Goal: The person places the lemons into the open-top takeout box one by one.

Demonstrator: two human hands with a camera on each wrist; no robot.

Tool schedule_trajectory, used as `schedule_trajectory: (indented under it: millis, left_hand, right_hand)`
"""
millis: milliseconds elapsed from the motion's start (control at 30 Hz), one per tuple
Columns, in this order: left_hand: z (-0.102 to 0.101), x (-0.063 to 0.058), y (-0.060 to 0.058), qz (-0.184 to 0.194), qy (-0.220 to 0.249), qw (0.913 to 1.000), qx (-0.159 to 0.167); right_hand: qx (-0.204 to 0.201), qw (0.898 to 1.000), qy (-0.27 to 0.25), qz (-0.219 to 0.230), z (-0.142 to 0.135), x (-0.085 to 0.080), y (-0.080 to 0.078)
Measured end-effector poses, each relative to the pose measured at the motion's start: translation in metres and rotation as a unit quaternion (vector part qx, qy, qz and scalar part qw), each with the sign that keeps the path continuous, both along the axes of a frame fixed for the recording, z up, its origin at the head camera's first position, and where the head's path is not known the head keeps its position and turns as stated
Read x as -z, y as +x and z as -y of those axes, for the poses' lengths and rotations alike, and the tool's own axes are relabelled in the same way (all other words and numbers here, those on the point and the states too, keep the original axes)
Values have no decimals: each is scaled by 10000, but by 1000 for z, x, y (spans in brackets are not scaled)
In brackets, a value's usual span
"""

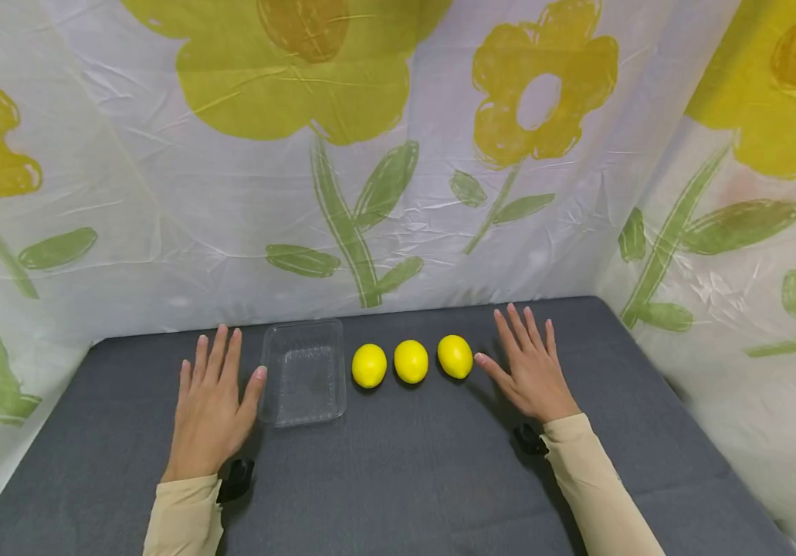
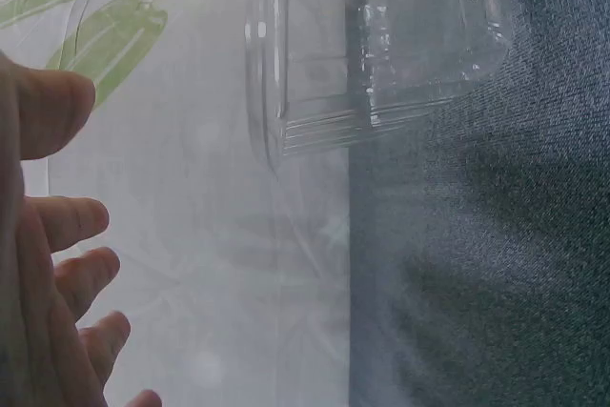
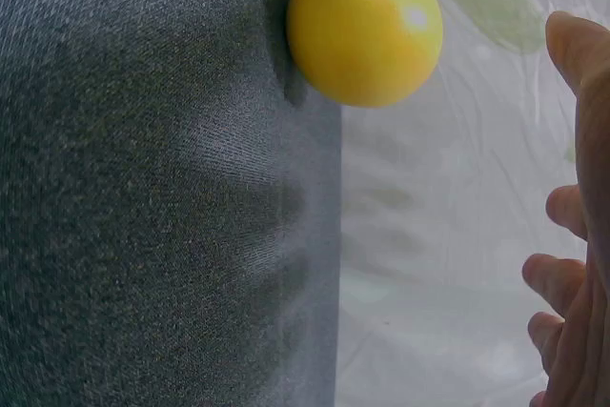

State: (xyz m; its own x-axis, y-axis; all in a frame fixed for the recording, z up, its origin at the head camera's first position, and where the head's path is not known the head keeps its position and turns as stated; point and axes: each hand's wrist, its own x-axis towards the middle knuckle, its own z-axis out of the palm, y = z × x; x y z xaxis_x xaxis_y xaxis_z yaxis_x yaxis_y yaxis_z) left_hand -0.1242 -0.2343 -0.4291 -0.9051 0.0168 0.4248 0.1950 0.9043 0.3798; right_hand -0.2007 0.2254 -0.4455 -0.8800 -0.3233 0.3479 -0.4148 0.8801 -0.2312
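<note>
My left hand [image 1: 210,409] hovers palm down with its fingers straight and the thumb spread, just left of a clear plastic container [image 1: 303,374]. Nothing is in its grasp. The see-through container also shows in the left wrist view [image 2: 419,35], beyond the thumb. To its right three yellow lemons stand in a row: the left lemon [image 1: 369,366], the middle lemon [image 1: 411,361] and the right lemon [image 1: 455,357]. Beside the last one, my right hand [image 1: 533,371] is spread flat and holds nothing, its thumb tip close to that fruit. One lemon [image 3: 365,28] appears in the right wrist view.
A dark grey cloth covers the table [image 1: 398,479]. Behind it and along the sides hangs a white curtain [image 1: 231,208] printed with yellow flowers and green leaves. Each wrist carries a black device, such as the one on the left [image 1: 236,480].
</note>
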Motion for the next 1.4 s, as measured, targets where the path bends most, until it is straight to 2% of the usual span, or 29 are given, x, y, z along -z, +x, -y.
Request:
schedule_trajectory:
  millis: [133,267,433,633,767,967,1067,1167,1400]
  left_hand:
    - [0,2,-1,26,275,9995,160]
    - [1,6,-3,166,810,9960,351]
    - [3,14,-5,636,1555,9845,507]
    - [9,21,-8,1075,2077,9706,561]
    - [12,26,-11,1192,2543,9574,677]
    - [15,37,-14,1118,3445,9247,1171]
    - [18,44,-14,1126,3630,9147,1374]
    - [19,48,-13,1162,3680,9100,1518]
    - [19,53,-12,1242,3679,9062,1674]
  right_hand:
    - [-19,10000,-69,-8,0,1,-1]
    - [-81,9998,-206,-19,0,1,-1]
    - [-167,9977,-623,209,1,1,-2]
    - [-164,9919,-1057,677,4,-1,-1]
    - [-105,9877,-1238,954,5,-3,1]
    - [-65,9851,-1312,1111,5,-4,2]
    - [-111,9835,-1380,1165,5,-5,2]
    - [-155,9812,-1470,1240,6,-5,2]
    - [-247,9743,-1706,1449,6,-5,2]
